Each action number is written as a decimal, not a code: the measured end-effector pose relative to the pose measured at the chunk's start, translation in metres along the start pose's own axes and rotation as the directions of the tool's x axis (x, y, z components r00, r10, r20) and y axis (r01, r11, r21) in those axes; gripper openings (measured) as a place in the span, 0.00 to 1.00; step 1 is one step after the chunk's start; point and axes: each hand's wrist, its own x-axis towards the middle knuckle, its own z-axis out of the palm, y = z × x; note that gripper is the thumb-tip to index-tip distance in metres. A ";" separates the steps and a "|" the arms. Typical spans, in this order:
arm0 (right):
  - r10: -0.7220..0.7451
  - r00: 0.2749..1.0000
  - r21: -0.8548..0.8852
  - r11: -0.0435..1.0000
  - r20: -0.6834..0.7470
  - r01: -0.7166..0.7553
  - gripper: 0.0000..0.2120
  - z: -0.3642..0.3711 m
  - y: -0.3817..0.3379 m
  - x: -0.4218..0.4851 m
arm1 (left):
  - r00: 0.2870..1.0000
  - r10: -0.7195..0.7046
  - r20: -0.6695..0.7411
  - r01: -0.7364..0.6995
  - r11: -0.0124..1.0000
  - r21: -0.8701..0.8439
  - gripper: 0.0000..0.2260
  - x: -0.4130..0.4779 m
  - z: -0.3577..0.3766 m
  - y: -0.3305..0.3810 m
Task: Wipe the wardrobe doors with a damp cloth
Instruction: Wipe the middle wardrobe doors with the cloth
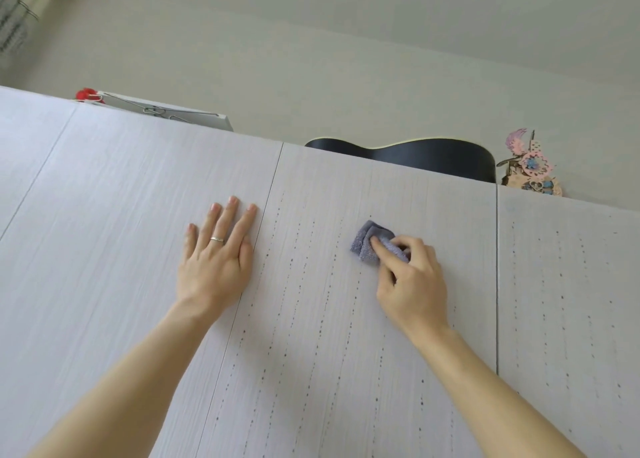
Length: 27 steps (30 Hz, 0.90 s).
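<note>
Cloth (369, 244): folded grey-blue pad, lying against upper part of middle wardrobe door (346, 353). Soft, light, probably limp when damp; best held bunched across the fold.
Right hand (410, 277): fingers curled, pinching cloth and pressing it to the panel.
Left hand (216, 256): spread, fingers straight, palm flat on neighbouring left door (121, 215), just beside the seam.
Beyond, atop wardrobe: black guitar (415, 156), white box (173, 112).

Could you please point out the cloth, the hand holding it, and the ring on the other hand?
cloth (367, 242): head view, on the bunched purple fabric left of the fingers.
right hand (414, 277): head view, on the back of the hand.
ring (217, 239): head view, on the silver band.
</note>
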 end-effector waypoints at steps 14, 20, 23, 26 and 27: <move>0.040 0.999 -0.016 0.999 0.007 -0.040 0.17 0.018 -0.043 0.020 | 0.995 0.097 -0.008 -0.097 0.994 -0.047 0.25 -0.002 0.006 -0.019; 0.097 0.993 -0.016 0.995 0.064 -0.096 0.15 0.018 -0.048 0.052 | 0.982 0.185 0.045 -0.184 0.982 -0.032 0.27 -0.004 0.004 -0.032; 0.278 0.960 -0.056 0.959 0.033 -0.276 0.17 0.028 -0.057 0.078 | 0.970 0.238 0.050 -0.237 0.971 -0.034 0.28 -0.007 0.004 -0.041; 0.284 0.958 -0.042 0.958 0.022 -0.283 0.18 0.039 -0.083 0.069 | 0.962 0.270 0.029 -0.270 0.963 -0.012 0.28 -0.016 0.007 -0.049; 0.220 0.975 -0.019 0.975 0.040 -0.220 0.18 0.041 -0.093 0.056 | 0.959 0.282 0.027 -0.282 0.959 -0.007 0.28 -0.020 0.008 -0.051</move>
